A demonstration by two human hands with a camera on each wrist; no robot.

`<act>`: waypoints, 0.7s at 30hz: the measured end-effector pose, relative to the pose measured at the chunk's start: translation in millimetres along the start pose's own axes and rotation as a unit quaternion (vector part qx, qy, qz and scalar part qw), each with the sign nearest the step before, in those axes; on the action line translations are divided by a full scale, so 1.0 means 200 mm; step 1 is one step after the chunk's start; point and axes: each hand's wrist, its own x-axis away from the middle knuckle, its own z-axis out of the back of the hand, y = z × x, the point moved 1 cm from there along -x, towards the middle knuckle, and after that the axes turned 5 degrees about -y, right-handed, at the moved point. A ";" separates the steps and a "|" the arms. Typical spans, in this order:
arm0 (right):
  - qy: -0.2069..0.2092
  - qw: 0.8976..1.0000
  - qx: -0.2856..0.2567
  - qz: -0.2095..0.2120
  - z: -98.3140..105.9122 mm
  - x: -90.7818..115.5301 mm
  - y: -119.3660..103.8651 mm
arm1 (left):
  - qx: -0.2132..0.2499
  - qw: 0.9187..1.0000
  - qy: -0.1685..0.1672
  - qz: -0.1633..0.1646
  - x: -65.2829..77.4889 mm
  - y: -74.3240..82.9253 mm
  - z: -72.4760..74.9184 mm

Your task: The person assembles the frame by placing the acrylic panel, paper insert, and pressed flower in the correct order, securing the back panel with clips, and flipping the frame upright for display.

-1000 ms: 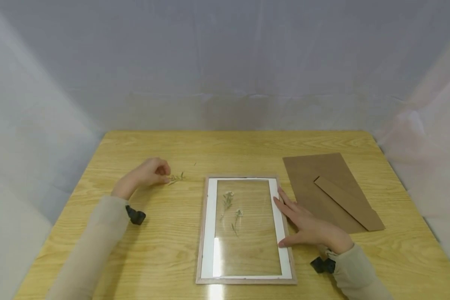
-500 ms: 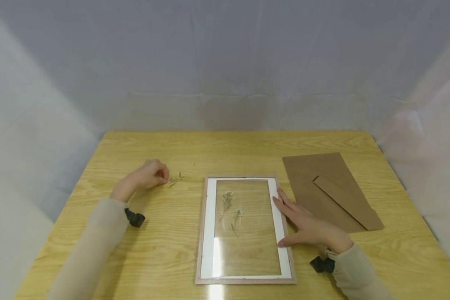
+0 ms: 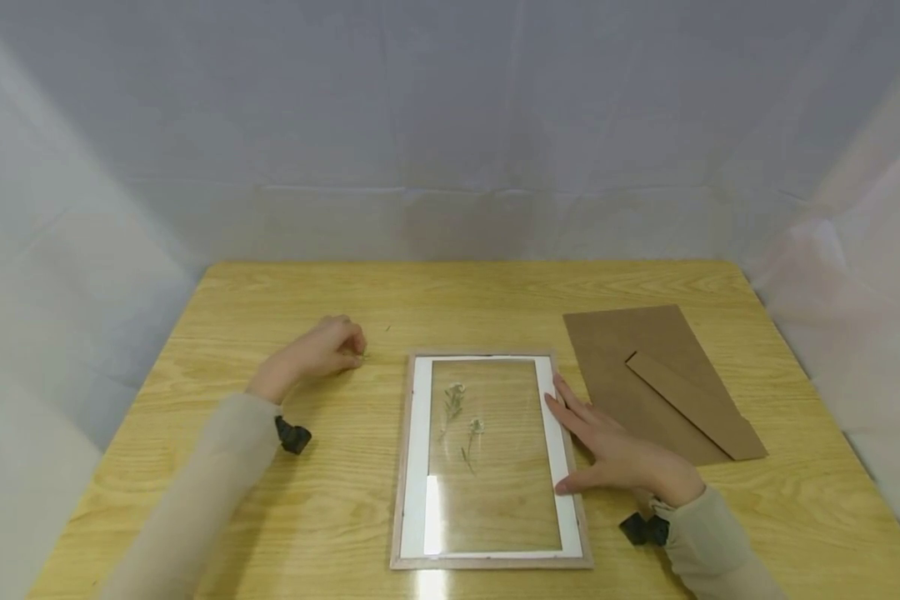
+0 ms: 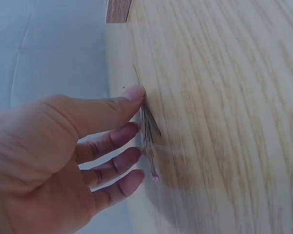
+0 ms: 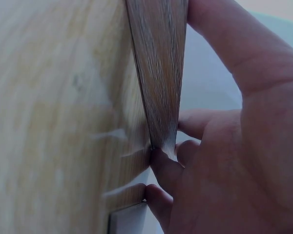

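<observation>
Left wrist view: left hand point(image 4: 63, 151) pinches a dried sprig point(image 4: 147, 126) at thumb tip, index finger hidden, other fingers loosely bent. Sprig is just over the table point(image 4: 234, 146), pink tip lowermost in view. Probably near weightless, brittle; the stem looks the safest hold, leaves likely to snap.

Head view: sprig mostly masked by the hand, left of a picture frame point(image 3: 495, 563). Two flower sprigs point(image 3: 454, 402) at its glass pane point(image 3: 510, 500); cannot tell whether on or under it. Right hand point(image 3: 615, 458) rests spread on the frame's right side, gripping nothing. Backing board point(image 3: 630, 333) beyond. Glass likely slick, breakable.

Right wrist view: thumb and fingers about the frame's edge, which looks stiff. Raised rim could snag a stem.
</observation>
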 end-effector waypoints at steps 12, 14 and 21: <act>-0.001 1.000 0.003 -0.003 0.00 0.00 0.00 | 0.000 1.000 -0.009 -0.016 -0.01 0.02 -0.03; -0.001 1.000 0.004 -0.003 0.00 0.00 0.00 | -0.002 0.999 -0.007 -0.034 0.00 0.02 -0.03; -0.001 1.000 0.005 -0.004 0.00 0.00 0.00 | -0.005 0.997 0.015 -0.080 0.03 -0.01 -0.03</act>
